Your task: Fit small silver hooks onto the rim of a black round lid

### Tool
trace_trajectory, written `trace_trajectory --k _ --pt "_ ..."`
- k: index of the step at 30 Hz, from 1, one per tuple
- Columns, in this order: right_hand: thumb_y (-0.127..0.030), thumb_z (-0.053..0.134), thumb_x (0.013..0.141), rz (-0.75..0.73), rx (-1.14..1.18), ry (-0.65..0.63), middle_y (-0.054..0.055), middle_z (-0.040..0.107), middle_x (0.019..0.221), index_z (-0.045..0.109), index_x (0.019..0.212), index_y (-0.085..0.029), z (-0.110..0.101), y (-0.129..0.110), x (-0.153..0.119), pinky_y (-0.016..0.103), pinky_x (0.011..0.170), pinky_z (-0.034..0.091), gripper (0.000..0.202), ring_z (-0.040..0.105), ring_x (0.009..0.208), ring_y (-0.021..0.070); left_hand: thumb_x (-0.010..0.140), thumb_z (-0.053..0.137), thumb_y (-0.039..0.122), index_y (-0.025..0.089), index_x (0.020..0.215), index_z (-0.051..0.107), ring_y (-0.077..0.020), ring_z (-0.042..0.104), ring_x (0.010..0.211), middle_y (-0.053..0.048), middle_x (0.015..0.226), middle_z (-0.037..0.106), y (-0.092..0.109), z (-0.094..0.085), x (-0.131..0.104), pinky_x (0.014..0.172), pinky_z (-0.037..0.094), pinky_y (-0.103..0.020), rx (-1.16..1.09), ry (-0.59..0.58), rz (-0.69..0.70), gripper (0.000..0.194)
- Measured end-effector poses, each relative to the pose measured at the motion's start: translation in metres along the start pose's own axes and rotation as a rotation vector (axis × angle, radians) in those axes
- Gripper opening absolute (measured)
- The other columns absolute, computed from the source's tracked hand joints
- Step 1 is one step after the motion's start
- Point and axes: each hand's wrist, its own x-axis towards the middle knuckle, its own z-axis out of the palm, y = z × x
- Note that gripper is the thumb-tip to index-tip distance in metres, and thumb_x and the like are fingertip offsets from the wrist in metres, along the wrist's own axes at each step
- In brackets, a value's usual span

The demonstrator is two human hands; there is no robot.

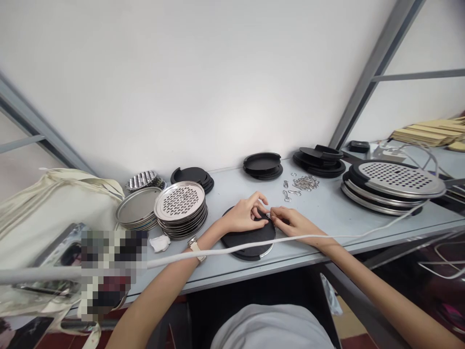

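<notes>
A flat black round disc (pixel 247 242) lies on the grey table below my hands, with a thin silvery edge showing at its lower right. My left hand (pixel 250 212) rests over the disc's upper part, thumb and forefinger closing in at its right rim and the other fingers raised. There, a small metal clip (pixel 268 216) shows between both hands' fingertips. My right hand (pixel 288 222) pinches at it from the right, its fingers bent. Fingers partly hide the clip. Similar loose metal clips (pixel 305 182) lie in a pile beyond my right hand.
Stacked round metal graters (pixel 180 201) and plain metal discs (pixel 137 206) stand left. Black round holders (pixel 262 165) line the wall. Another grater stack (pixel 395 179) is at right. A white cable (pixel 232 249) crosses in front; a cream bag (pixel 54 203) sits left.
</notes>
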Motion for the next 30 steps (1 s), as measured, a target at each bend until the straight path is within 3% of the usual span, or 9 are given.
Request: trace_trajectory --k 17,25,30 --pt "-0.036 0.036 0.09 0.03 0.046 0.06 -0.005 0.037 0.059 0.037 0.065 -0.019 0.0022 0.0032 0.0001 0.022 0.052 0.03 0.03 0.036 0.055 0.0103 0.073 0.061 0.018 0.02 0.106 0.042 -0.0096 0.056 0.072 -0.004 0.093 0.065 0.0009 0.0001 -0.0009 0.065 0.045 -0.022 0.033 -0.028 0.006 0.038" --pt "-0.041 0.034 0.092 -0.003 0.028 0.023 -0.002 0.047 0.064 0.05 0.075 -0.018 0.0006 0.0006 0.003 0.023 0.056 0.033 0.033 0.042 0.058 0.012 0.072 0.062 0.017 0.018 0.099 0.048 -0.0086 0.053 0.073 -0.002 0.093 0.06 0.0033 0.0009 -0.0003 0.068 0.048 -0.022 0.102 0.013 0.051 0.031" --pt "-0.041 0.033 0.093 -0.012 0.017 0.005 -0.002 0.045 0.062 0.05 0.072 -0.018 -0.0001 0.0026 0.0035 0.023 0.055 0.032 0.035 0.041 0.057 0.0118 0.073 0.061 0.018 0.017 0.098 0.049 -0.0093 0.053 0.074 -0.002 0.088 0.058 0.0036 0.0015 -0.0003 0.067 0.047 -0.022 0.105 0.012 0.066 0.028"
